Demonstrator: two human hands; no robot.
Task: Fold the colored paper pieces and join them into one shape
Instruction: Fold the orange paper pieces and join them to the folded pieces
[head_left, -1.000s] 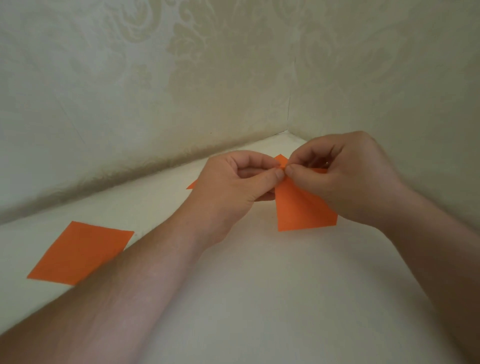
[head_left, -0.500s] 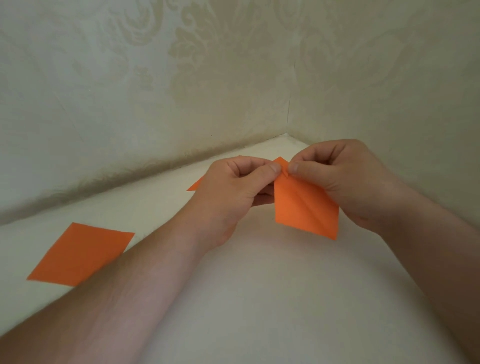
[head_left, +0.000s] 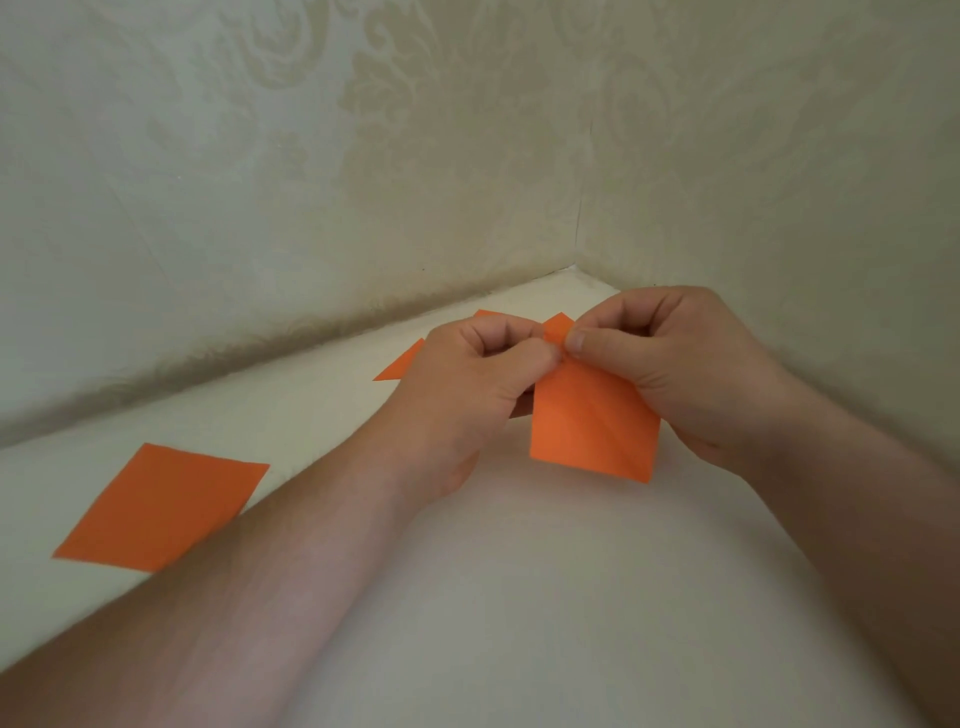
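A: Far left, a flat orange sheet (head_left: 161, 508) lies on the white table (head_left: 519, 597), well apart from the hands, with the left forearm crossing just beside its near corner.

B: And further in?

A: Another orange piece (head_left: 402, 362) peeks out from behind the left hand, lying on the table near the wall; only its corner and an upper edge show.

B: What is the left hand doing?

A: The left hand (head_left: 467, 384) has its fingers curled, thumb and forefinger pinching the upper part of the folded orange paper (head_left: 592, 431), which is held up off the table.

B: And the paper itself?

A: It hangs between both hands, a small point sticking up above the fingertips, a diagonal crease running down its face, lower edge free.

B: The right side?

A: The right hand (head_left: 680, 374) pinches the same paper just beside the left thumb, the two thumbs almost touching. Patterned wallpaper (head_left: 363, 156) fills the corner behind.
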